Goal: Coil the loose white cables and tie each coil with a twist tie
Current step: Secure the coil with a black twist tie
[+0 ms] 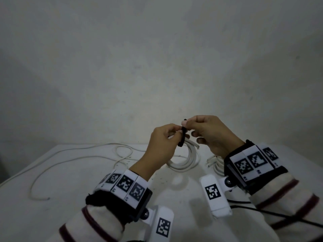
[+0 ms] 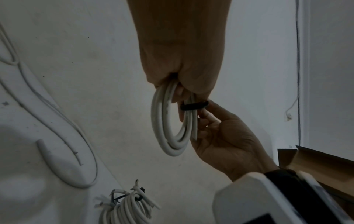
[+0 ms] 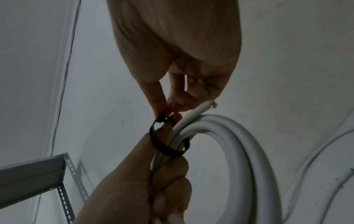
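Left hand grips a white cable coil; right hand pinches the black tie round it.
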